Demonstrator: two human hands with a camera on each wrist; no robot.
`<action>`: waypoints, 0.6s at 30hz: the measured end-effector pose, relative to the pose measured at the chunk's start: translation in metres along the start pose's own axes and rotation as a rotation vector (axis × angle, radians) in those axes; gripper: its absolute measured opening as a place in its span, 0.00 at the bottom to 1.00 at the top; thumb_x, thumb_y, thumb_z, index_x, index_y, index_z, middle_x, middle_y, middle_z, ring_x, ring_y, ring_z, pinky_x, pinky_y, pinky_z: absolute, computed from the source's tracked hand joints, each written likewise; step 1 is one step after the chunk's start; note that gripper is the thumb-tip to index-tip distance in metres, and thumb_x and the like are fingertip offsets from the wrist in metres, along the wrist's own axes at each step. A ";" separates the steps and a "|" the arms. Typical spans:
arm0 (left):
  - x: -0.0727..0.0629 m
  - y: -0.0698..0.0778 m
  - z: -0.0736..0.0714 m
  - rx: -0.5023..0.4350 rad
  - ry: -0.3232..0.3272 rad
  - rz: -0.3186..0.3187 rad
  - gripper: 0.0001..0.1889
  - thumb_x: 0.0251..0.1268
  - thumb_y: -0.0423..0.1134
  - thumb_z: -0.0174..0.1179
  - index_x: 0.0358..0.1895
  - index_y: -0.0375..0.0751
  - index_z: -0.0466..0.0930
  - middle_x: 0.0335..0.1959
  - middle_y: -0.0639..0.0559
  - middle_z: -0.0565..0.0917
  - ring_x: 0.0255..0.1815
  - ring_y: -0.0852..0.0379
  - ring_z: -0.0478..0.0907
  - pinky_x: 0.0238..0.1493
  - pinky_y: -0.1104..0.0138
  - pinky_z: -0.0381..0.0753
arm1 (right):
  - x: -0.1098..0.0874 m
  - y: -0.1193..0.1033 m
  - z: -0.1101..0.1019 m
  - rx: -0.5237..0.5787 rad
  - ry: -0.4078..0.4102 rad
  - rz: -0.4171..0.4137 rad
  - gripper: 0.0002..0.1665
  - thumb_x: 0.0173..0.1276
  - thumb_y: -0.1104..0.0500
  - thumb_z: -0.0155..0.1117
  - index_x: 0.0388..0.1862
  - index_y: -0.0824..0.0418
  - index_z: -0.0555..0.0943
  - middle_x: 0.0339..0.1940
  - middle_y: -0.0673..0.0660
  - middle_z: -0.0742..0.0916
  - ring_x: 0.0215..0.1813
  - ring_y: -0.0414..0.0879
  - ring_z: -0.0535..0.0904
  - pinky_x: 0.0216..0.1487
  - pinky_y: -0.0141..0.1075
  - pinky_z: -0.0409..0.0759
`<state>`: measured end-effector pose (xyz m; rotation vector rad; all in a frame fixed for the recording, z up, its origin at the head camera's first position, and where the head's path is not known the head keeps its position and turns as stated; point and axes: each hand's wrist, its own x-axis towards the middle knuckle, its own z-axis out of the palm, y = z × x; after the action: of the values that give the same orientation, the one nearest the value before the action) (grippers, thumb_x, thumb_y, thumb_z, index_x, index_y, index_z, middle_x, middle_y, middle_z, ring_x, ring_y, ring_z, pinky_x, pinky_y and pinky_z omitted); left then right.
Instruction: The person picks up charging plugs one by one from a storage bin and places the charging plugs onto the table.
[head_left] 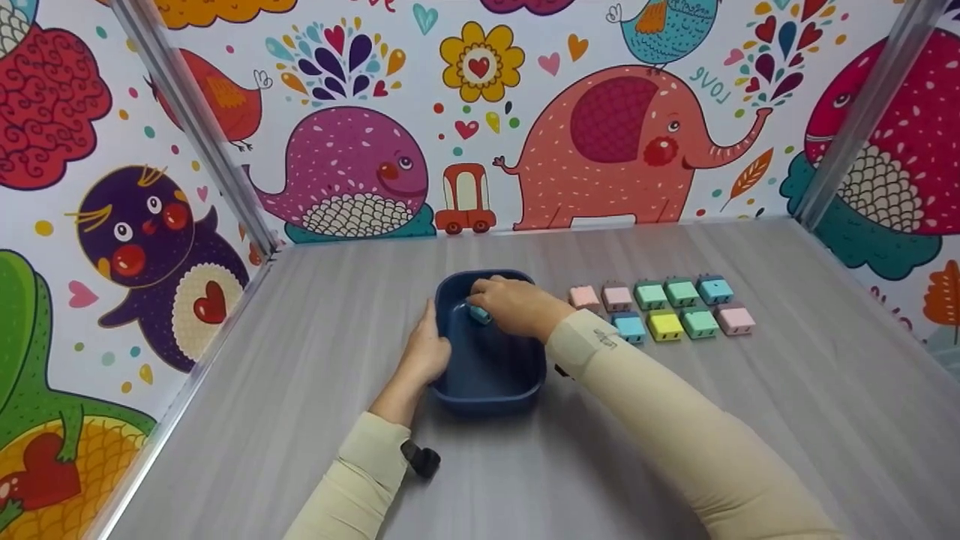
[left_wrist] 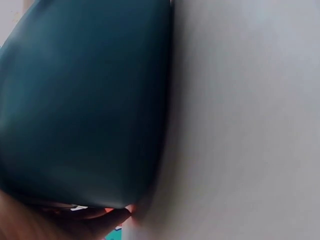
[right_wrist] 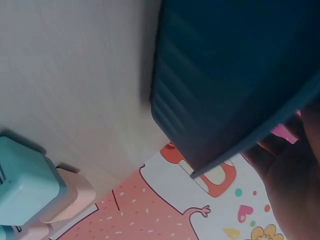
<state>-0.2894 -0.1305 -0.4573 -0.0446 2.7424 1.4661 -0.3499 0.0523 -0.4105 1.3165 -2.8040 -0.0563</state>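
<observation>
A dark blue rectangular bin (head_left: 491, 367) stands on the table. My left hand (head_left: 426, 349) holds its left wall, thumb at the rim and fingers along the outside. In the left wrist view, fingertips (left_wrist: 117, 217) show past the bin's wall. My right hand (head_left: 514, 304) reaches over the rim and pinches a small blue USB charger plug (head_left: 480, 313) inside the bin. In the right wrist view, the bin's wall (right_wrist: 215, 100) hides most of that hand's fingers. To the right sit two rows of pastel charger plugs, among them a yellow one (head_left: 665, 325) and a blue one (head_left: 628, 327).
More plugs in the rows are pink (head_left: 735, 319), green (head_left: 700, 322) and blue (head_left: 715, 289). The grey table (head_left: 315, 337) meets printed wall panels (head_left: 480, 135) at the back and sides. Metal posts (head_left: 202, 142) stand at the back corners.
</observation>
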 end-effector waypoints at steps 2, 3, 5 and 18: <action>0.000 0.001 0.000 0.006 0.003 0.005 0.41 0.72 0.22 0.43 0.87 0.30 0.39 0.85 0.29 0.52 0.86 0.35 0.51 0.84 0.47 0.53 | 0.004 0.001 0.002 -0.017 -0.019 0.014 0.25 0.77 0.69 0.64 0.71 0.58 0.83 0.67 0.60 0.85 0.65 0.56 0.83 0.71 0.47 0.78; 0.000 0.001 0.000 0.010 0.004 0.005 0.41 0.72 0.22 0.43 0.87 0.30 0.39 0.85 0.29 0.52 0.86 0.35 0.51 0.84 0.47 0.53 | 0.006 0.001 0.003 -0.021 -0.028 0.023 0.26 0.77 0.69 0.64 0.71 0.58 0.83 0.67 0.60 0.85 0.65 0.56 0.82 0.71 0.47 0.78; 0.000 0.002 -0.001 0.019 0.005 0.003 0.41 0.72 0.22 0.43 0.87 0.30 0.39 0.86 0.30 0.52 0.86 0.36 0.51 0.84 0.47 0.53 | 0.009 0.001 0.005 -0.018 -0.041 0.039 0.26 0.76 0.70 0.65 0.70 0.59 0.84 0.66 0.59 0.86 0.66 0.56 0.82 0.72 0.47 0.77; -0.002 0.001 -0.001 -0.006 -0.008 -0.002 0.42 0.71 0.21 0.41 0.87 0.31 0.37 0.86 0.31 0.50 0.87 0.38 0.48 0.84 0.48 0.50 | 0.018 0.000 0.016 0.026 -0.049 0.040 0.30 0.74 0.73 0.65 0.73 0.59 0.81 0.71 0.60 0.83 0.70 0.57 0.81 0.72 0.47 0.77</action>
<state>-0.2876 -0.1307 -0.4564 -0.0418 2.7306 1.4702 -0.3627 0.0384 -0.4259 1.2807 -2.8809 -0.0523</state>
